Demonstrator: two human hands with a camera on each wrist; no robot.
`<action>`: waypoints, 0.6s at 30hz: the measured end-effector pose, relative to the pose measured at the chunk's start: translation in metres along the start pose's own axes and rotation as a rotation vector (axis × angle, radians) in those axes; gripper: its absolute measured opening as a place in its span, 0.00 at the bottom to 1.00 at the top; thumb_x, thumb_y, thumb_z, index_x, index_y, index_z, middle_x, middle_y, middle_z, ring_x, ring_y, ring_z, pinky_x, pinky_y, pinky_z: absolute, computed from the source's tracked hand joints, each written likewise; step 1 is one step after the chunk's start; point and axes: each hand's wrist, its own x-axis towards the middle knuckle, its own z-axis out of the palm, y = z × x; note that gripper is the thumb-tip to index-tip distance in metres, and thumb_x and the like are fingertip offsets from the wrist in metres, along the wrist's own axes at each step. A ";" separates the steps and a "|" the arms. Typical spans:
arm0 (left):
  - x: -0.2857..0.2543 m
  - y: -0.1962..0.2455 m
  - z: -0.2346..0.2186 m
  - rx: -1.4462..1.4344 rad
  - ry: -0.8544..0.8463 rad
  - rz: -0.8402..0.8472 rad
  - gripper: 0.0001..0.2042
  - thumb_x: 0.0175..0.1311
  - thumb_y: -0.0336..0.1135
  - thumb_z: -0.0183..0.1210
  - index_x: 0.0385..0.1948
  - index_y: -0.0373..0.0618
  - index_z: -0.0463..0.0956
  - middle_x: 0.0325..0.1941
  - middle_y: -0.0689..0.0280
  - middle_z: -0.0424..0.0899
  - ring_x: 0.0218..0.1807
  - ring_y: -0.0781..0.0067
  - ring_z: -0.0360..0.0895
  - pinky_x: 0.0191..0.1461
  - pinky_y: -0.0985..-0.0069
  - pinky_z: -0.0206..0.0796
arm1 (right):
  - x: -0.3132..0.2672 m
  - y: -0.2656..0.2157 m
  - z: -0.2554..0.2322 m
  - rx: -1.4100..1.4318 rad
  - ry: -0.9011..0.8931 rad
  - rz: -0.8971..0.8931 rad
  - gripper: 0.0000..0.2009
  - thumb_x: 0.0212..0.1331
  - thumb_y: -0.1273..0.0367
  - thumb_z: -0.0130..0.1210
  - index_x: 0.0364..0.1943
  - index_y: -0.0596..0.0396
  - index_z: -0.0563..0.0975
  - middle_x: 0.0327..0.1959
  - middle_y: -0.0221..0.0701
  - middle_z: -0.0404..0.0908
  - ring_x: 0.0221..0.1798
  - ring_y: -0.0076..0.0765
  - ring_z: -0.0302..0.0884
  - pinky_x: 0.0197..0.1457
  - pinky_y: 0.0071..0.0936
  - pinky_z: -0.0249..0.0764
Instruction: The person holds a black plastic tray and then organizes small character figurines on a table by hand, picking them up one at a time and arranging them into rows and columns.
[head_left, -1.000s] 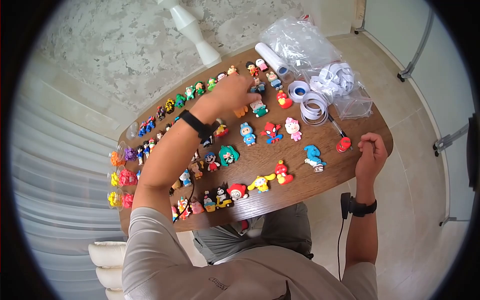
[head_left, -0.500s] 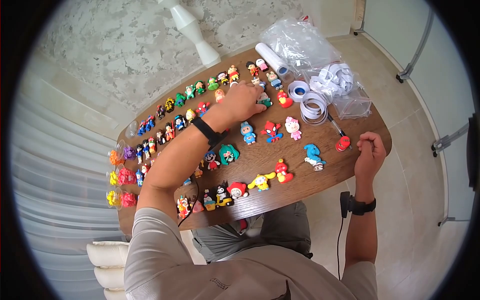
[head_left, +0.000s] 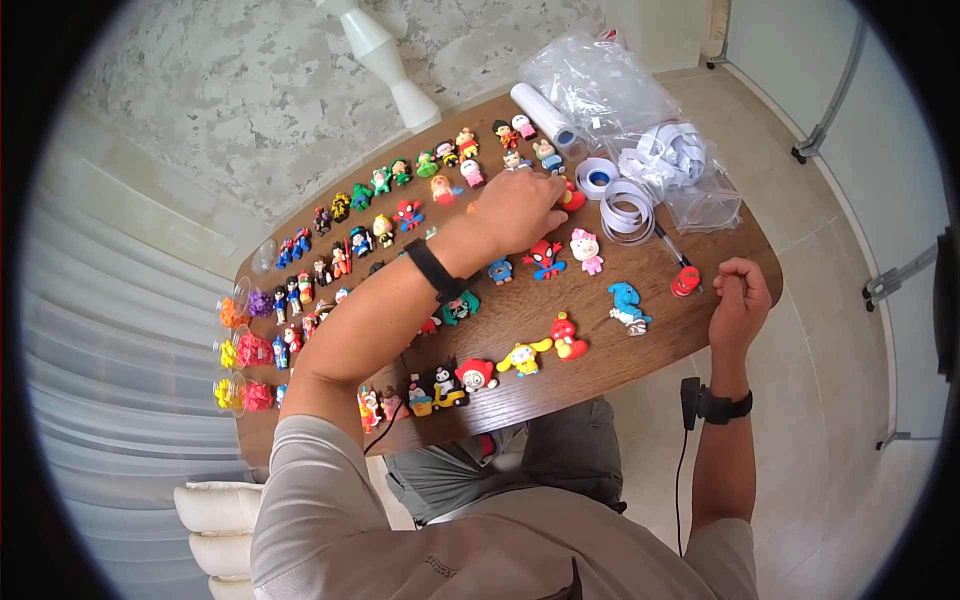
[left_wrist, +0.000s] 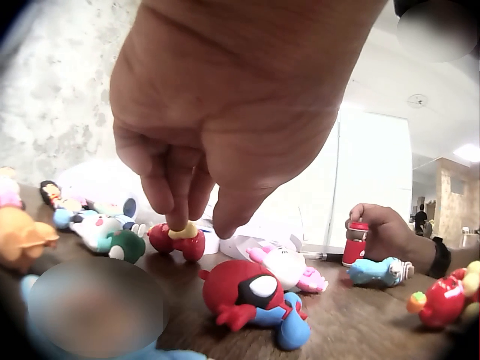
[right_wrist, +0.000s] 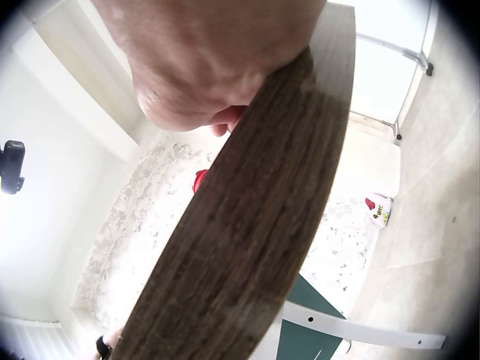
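My left hand (head_left: 520, 210) reaches over the middle of the table, palm down. In the left wrist view its fingertips point down at the yellow top of a small red figurine (left_wrist: 177, 244), with the thumb held apart on the right. A white-and-green figurine (left_wrist: 112, 237) lies to one side, and a Spider-Man figurine (left_wrist: 255, 296) lies closer to the camera. My right hand (head_left: 742, 300) rests at the table's right edge with fingers loosely curled and holding nothing. Beside it stands a small red container (head_left: 685, 281).
Rows of small figurines cover the wooden table (head_left: 560, 405). Rolls of white tape (head_left: 628, 215), a pen (head_left: 664, 243) and clear plastic bags (head_left: 600, 85) sit at the back right. Plastic cups with coloured pieces (head_left: 257, 350) stand at the left end.
My left hand has moved right along the figurines, from the grey-blue and teal ones to the red one. Figurines it covered before now show on its left. My right hand has barely moved.
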 end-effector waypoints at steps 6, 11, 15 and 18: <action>-0.006 0.020 -0.013 -0.211 -0.082 -0.001 0.22 0.62 0.53 0.65 0.41 0.41 0.78 0.36 0.55 0.85 0.43 0.52 0.83 0.47 0.58 0.74 | 0.000 0.003 -0.001 -0.002 0.007 -0.002 0.08 0.62 0.80 0.48 0.36 0.58 0.79 0.28 0.24 0.77 0.31 0.15 0.71 0.35 0.15 0.65; -0.017 0.041 0.003 -0.014 -0.030 0.130 0.24 0.59 0.53 0.67 0.41 0.39 0.77 0.37 0.51 0.83 0.47 0.50 0.80 0.53 0.58 0.71 | 0.000 0.002 -0.001 0.017 -0.001 0.011 0.08 0.62 0.80 0.48 0.36 0.58 0.79 0.29 0.24 0.77 0.32 0.15 0.72 0.36 0.15 0.66; -0.008 0.041 0.007 0.004 -0.076 0.091 0.20 0.58 0.48 0.66 0.40 0.40 0.76 0.36 0.52 0.84 0.46 0.50 0.80 0.52 0.57 0.70 | 0.000 0.001 -0.001 0.012 0.004 -0.002 0.07 0.63 0.81 0.48 0.36 0.58 0.78 0.29 0.24 0.77 0.32 0.16 0.72 0.36 0.15 0.66; 0.000 0.038 0.008 0.000 -0.116 0.044 0.18 0.60 0.45 0.65 0.39 0.40 0.75 0.35 0.52 0.84 0.45 0.50 0.80 0.52 0.57 0.70 | 0.000 0.003 0.000 0.026 0.001 -0.008 0.07 0.63 0.81 0.48 0.36 0.59 0.78 0.29 0.23 0.76 0.32 0.16 0.71 0.36 0.15 0.66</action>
